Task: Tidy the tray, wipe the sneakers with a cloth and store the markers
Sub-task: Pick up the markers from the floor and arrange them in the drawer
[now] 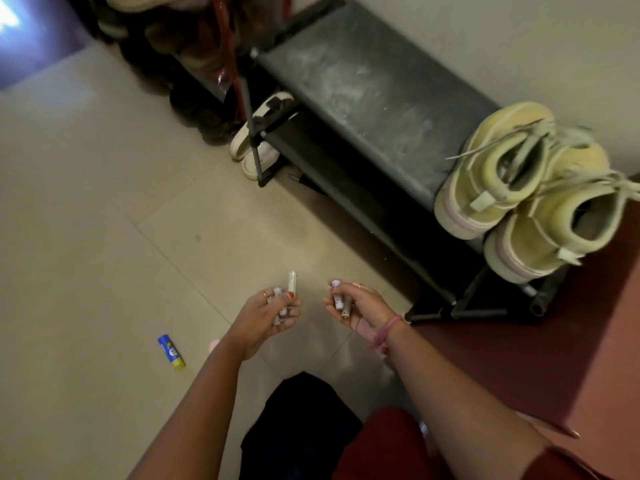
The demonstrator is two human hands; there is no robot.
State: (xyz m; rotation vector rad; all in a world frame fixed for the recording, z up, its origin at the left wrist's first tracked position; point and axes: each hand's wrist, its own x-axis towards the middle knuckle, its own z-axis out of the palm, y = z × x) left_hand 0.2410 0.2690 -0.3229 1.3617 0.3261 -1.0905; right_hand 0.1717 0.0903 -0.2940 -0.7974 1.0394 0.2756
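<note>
1. Markers (292,284): small white tubes w/ print, split btwn both hands, held above the tile floor (86,220), in front of the shoe rack (363,98).
2. Left hand (268,315): fingers curled round a bunch of markers; one sticks up above the thumb, others poke out below.
3. Right hand (353,303): palm up, fingers curled round a couple of markers; one w/ a printed cap shows at the fingertips. Pink thread band (384,336) on the wrist.
4. Sneakers (526,192): pale yellow-green pair, side by side on the rack's top shelf at its right end, heels toward camera, laces loose.
5. Glue stick (171,352), blue w/ yellow cap, lies on the floor left of the left arm, well apart from the hands.
6. White slip-ons (256,140) sit at the rack's left foot; dark shoes piled further back, blurry.
7. Reddish mat (554,341) lies right of the rack.
</note>
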